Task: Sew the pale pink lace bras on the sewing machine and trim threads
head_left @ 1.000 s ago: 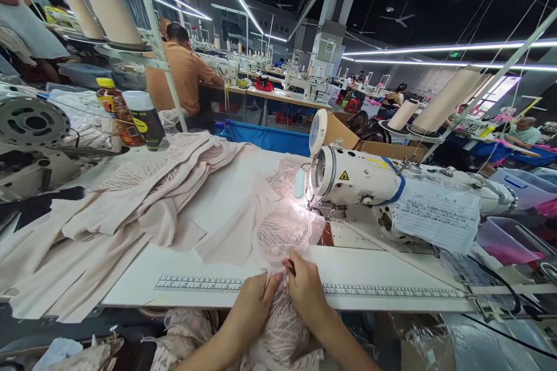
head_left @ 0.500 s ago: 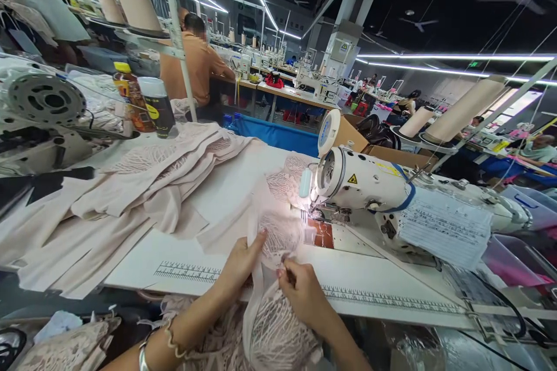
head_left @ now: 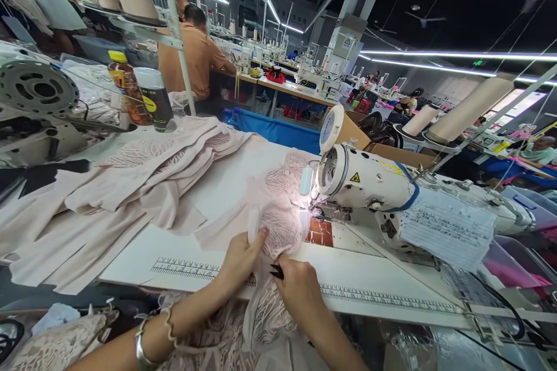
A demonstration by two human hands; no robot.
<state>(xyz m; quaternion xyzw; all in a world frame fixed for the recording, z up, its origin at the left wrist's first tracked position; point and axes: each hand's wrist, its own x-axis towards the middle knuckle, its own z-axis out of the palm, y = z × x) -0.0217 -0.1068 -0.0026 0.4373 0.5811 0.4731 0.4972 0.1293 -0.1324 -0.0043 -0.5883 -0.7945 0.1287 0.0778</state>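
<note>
Pale pink lace fabric [head_left: 281, 226] runs from under the lit needle area of a white sewing machine [head_left: 365, 179] down over the table's front edge. My left hand [head_left: 243, 255] pinches the fabric's left border between thumb and fingers. My right hand [head_left: 298, 281] is closed beside it, with its fingertips at the lace's lower edge and a small dark pointed tool [head_left: 277, 271] sticking out of the grip. More lace [head_left: 272, 313] hangs below both hands.
Stacked pale fabric pieces [head_left: 165, 168] lie on the left of the white table [head_left: 383, 290]. Two bottles [head_left: 154, 98] stand behind them. Thread cones [head_left: 472, 107] rise at the right. A person in orange [head_left: 187, 61] sits further back.
My right hand has turned, and the dark tool's tips now show on its left side. The lace between my hands is gathered more. The view has shifted slightly.
</note>
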